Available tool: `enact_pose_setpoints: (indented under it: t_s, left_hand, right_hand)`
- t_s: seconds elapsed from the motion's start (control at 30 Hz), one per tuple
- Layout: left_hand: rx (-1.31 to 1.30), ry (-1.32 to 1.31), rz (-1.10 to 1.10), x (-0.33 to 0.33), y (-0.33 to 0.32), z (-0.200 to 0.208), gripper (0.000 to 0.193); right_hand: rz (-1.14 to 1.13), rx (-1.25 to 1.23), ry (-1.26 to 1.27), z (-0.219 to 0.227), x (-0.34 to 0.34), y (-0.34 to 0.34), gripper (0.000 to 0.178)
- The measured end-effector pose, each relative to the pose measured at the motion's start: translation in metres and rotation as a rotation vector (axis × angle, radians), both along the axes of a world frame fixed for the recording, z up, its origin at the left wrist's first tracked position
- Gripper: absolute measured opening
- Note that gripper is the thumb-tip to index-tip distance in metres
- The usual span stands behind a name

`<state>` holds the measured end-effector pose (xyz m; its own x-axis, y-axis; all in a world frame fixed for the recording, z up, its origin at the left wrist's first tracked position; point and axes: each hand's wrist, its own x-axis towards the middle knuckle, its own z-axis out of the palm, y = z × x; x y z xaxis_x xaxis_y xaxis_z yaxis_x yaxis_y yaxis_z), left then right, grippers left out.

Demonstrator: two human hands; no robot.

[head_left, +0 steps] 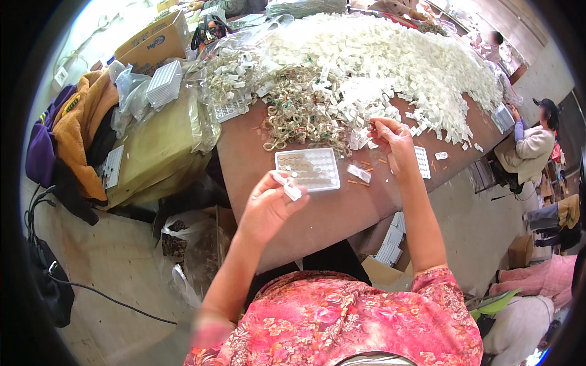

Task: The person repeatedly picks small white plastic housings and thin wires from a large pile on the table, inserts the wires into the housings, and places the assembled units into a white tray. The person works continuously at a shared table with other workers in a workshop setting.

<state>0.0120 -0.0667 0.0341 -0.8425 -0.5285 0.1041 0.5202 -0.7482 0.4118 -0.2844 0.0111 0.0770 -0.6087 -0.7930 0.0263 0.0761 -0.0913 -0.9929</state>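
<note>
My left hand pinches a small white plastic piece between thumb and fingers, just left of a shallow white tray. Rows of small round discs fill that tray, some white and some tan. Over the table's middle, my right hand has its thumb and fingertips pressed together beside the pile of loose white pieces. Whatever lies in that pinch is too small to name. Below it, a white plastic piece rests on the brown table among several thin orange-brown sticks.
A heap of tan looped cords sits beyond the tray. Behind it spreads a large mound of white pieces. Another white tray lies right of my right forearm. At left are stacked white trays and a cardboard box. A seated person works at right.
</note>
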Motion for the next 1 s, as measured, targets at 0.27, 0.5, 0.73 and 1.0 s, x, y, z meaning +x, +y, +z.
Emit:
enact_pose_setpoints:
  t_s: [0.27,0.5,0.73,1.0]
  left_hand:
    - [0.459,0.024,-0.19,-0.012,0.04,0.018,0.044]
    - [-1.456,-0.721,0.577,-0.025,0.038,0.062,0.025]
    - [-1.421,-0.717,0.424,-0.027,0.033,0.064,0.024]
    - [-0.865,-0.633,0.262,-0.019,0.033,0.054,0.018]
  right_hand:
    - [0.236,0.063,-0.017,0.029,0.045,0.035,0.015]
    - [0.635,0.193,0.436,0.053,0.088,0.049,0.025]
    - [0.547,0.244,0.171,0.041,0.102,0.044,0.021]
    - [0.366,-0.037,0.142,0.011,0.113,0.053,0.024]
